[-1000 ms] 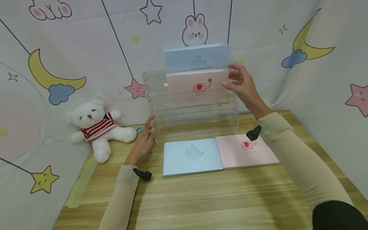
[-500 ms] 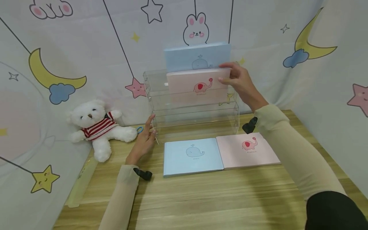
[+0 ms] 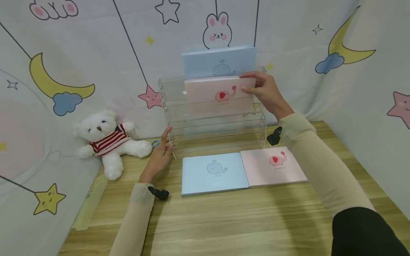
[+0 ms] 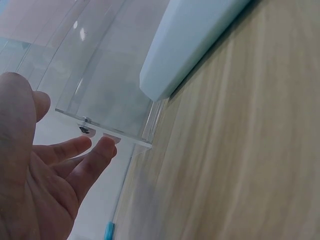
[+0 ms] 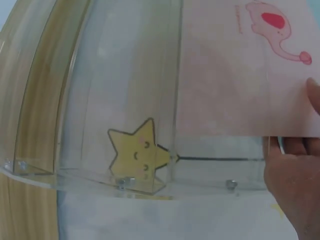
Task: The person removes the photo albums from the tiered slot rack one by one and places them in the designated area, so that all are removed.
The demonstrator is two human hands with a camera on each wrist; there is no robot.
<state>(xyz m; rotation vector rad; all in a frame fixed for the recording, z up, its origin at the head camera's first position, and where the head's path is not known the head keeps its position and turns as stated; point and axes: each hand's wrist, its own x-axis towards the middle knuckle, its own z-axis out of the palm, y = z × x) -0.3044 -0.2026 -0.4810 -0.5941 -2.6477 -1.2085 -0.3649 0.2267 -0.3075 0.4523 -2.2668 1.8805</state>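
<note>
A clear acrylic tiered rack (image 3: 217,142) stands at the back of the table. Its middle tier bears a pink elephant notebook (image 3: 205,94), upright, and behind that a blue whale notebook (image 3: 198,65) rises higher. My right hand (image 3: 268,91) pinches the pink notebook's upper right corner, thumb in front and the other fingers behind. In the right wrist view, part of the thumb (image 5: 314,95) shows at the pink cover (image 5: 220,100). My left hand (image 3: 158,158) touches the rack's left side; its fingertips (image 4: 105,145) lie against the side panel in the left wrist view.
Before the rack, another blue whale notebook (image 3: 198,181) and another pink elephant notebook (image 3: 261,176) lie flat side by side. A white teddy bear (image 3: 110,142) in a striped shirt sits at the left, near a blue ring (image 3: 155,144) and a yellowish comb-like strip (image 3: 91,204).
My right hand has moved left from the pink notebook's right edge onto its upper corner and pinches it. The left hand stays at the rack's side.
</note>
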